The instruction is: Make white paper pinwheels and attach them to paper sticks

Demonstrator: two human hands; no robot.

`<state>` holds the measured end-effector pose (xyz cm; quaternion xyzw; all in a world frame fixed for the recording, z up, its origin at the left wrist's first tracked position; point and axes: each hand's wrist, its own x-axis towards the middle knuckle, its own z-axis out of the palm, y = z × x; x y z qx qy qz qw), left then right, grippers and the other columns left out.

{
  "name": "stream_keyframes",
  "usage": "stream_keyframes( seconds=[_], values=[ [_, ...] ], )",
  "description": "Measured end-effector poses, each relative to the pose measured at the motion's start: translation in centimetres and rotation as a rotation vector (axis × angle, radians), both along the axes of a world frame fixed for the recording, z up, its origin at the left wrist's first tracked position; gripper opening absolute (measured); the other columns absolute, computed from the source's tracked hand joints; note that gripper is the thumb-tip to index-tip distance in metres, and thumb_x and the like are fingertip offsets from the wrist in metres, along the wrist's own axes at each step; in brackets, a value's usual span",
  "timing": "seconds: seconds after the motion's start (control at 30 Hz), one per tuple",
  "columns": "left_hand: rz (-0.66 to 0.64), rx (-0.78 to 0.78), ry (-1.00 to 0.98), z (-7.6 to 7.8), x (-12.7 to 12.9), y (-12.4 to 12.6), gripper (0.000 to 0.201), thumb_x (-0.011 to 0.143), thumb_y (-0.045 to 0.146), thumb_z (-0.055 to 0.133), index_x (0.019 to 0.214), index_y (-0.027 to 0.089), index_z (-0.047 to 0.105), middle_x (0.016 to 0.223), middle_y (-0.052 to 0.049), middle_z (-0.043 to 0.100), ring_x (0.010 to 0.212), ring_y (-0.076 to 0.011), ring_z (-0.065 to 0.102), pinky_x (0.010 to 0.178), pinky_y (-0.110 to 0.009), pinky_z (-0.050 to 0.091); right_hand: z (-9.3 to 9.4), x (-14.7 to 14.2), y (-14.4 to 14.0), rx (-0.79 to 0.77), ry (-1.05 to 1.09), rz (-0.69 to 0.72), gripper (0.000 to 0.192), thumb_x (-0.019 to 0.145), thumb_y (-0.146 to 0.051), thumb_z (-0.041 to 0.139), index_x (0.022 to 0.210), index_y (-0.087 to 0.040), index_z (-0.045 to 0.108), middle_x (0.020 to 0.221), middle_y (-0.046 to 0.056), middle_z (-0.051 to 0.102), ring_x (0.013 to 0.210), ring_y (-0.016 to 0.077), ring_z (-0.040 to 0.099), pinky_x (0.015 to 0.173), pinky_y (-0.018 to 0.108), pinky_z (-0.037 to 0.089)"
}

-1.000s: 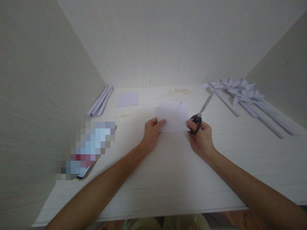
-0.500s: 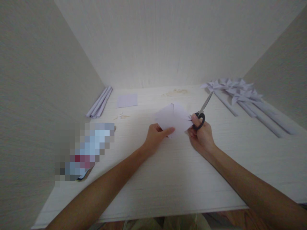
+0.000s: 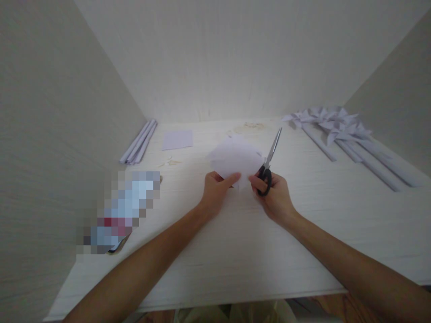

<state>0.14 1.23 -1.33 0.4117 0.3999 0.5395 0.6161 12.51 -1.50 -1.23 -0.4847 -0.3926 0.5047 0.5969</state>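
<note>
Pinching the thin, floppy paper (image 3: 235, 159) by its near edge with the left hand (image 3: 215, 190) just above the worktop (image 3: 235, 242), right hand (image 3: 274, 197) gripping the closed scissors (image 3: 269, 154) beside it.

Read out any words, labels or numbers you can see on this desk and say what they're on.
None can be read.
The paper sheet, the small paper square and the scissors show no print.
The pixelated object at the left is blurred out.
</note>
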Motion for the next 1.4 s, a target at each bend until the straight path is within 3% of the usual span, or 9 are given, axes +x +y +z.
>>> stream_keyframes(
  seconds=[0.13,0.33,0.7,0.83,1.0,1.2,1.4],
  values=[
    [-0.050,0.062,0.079,0.36,-0.02,-0.38,0.026,0.054,0.025,0.069,0.078,0.016,0.064,0.083,-0.005,0.066,0.076,-0.0148,0.060,0.071,-0.028,0.048,0.27,0.11,0.14,-0.012,0.076,0.006,0.014,0.061,-0.022,0.065,0.059,-0.016,0.053,0.044,-0.007,0.044,0.039,0.0035,0.033,0.035,0.018,0.021],
    [-0.015,0.030,0.159,0.53,0.14,-0.40,0.024,0.055,0.023,0.067,0.077,0.014,0.063,0.076,-0.005,0.064,0.064,-0.0135,0.057,0.054,-0.024,0.048,0.55,0.06,0.23,-0.026,0.104,0.014,0.014,0.062,-0.022,0.065,0.060,-0.016,0.053,0.042,-0.006,0.045,0.037,0.0035,0.031,0.034,0.018,0.019],
    [0.105,-0.063,0.008,0.46,0.20,0.05,0.024,0.054,0.023,0.068,0.076,0.015,0.061,0.075,0.000,0.060,0.064,-0.0095,0.054,0.046,-0.017,0.044,0.14,0.37,0.11,-0.017,-0.057,0.133,0.010,0.059,-0.021,0.066,0.064,-0.014,0.060,0.043,-0.006,0.047,0.038,0.0043,0.037,0.036,0.018,0.024],
    [0.106,-0.066,-0.014,0.56,0.25,0.05,0.024,0.053,0.021,0.068,0.075,0.015,0.061,0.074,0.000,0.059,0.062,-0.0090,0.053,0.045,-0.016,0.044,0.10,0.28,0.07,0.000,-0.111,0.125,0.008,0.059,-0.019,0.065,0.064,-0.014,0.061,0.043,-0.005,0.048,0.038,0.0044,0.038,0.036,0.018,0.025],
    [0.107,-0.072,-0.042,0.37,0.17,0.13,0.027,0.053,0.023,0.069,0.078,0.016,0.061,0.078,-0.001,0.060,0.065,-0.0097,0.055,0.047,-0.016,0.044,0.15,0.16,0.22,0.001,-0.107,0.017,0.008,0.058,-0.018,0.065,0.063,-0.014,0.060,0.046,-0.005,0.050,0.040,0.0045,0.041,0.037,0.018,0.028],
    [0.086,-0.072,-0.023,0.28,0.09,0.08,0.025,0.054,0.021,0.068,0.077,0.016,0.061,0.074,0.000,0.061,0.062,-0.0092,0.055,0.046,-0.017,0.044,0.34,0.05,-0.06,-0.031,-0.143,0.105,0.015,0.057,-0.024,0.068,0.065,-0.014,0.060,0.046,-0.004,0.050,0.039,0.0047,0.040,0.035,0.018,0.026],
    [0.070,-0.041,0.003,0.16,0.10,0.13,0.023,0.054,0.024,0.068,0.075,0.016,0.061,0.072,0.000,0.061,0.062,-0.0095,0.055,0.047,-0.018,0.044,0.27,0.05,-0.07,-0.017,-0.141,0.099,0.017,0.054,-0.024,0.070,0.065,-0.015,0.061,0.047,-0.005,0.050,0.040,0.0046,0.040,0.036,0.019,0.029]
  ],
)
